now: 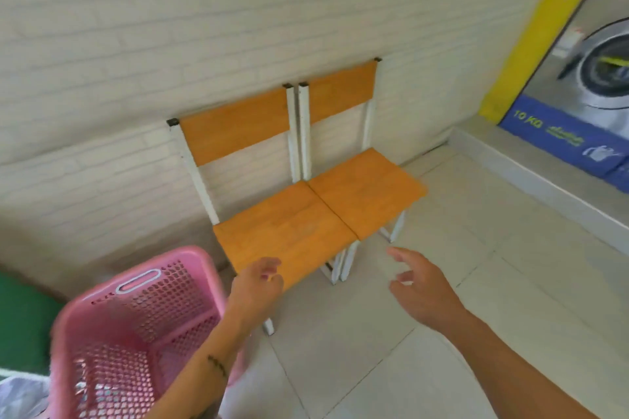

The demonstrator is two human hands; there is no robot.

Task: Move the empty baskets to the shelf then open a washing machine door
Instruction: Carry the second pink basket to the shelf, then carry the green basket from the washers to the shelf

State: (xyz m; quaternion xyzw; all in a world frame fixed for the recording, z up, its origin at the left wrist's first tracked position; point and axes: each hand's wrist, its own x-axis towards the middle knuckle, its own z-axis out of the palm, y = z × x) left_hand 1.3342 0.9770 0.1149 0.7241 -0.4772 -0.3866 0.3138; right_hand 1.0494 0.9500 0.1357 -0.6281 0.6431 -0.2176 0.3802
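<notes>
Pale tiled floor [442, 333] runs up to a white brick-pattern wall [170, 27], seen from the head camera looking forward and down. Two chairs [306, 214] with orange wooden seats and backs on white metal frames stand side by side, touching, their backs against the wall.

At the lower left a pink basket [136, 333] of perforated plastic sits tilted toward the camera, its slotted handle opening on the far wall. Its inside looks empty, though the view is blurred. It stands just beside the front left corner of the nearer chair. A green shape [23, 316] lies to its left against the wall, and something pale and crumpled shows at the bottom left corner; what it is cannot be told.

The left hand [258, 282] hangs in front of the near chair's seat edge, fingers loosely curled, gripping nothing. Its forearm crosses over the basket's right rim; whether it touches the rim cannot be told. The right hand [422, 289] is held over the floor to the right of the chairs, fingers spread and empty.

At the upper right, past a yellow vertical band [544, 27], a washing machine [609, 65] stands on a raised step, its round door shut as far as can be seen, with a blue panel [561, 143] marked "10 KG" below it.
</notes>
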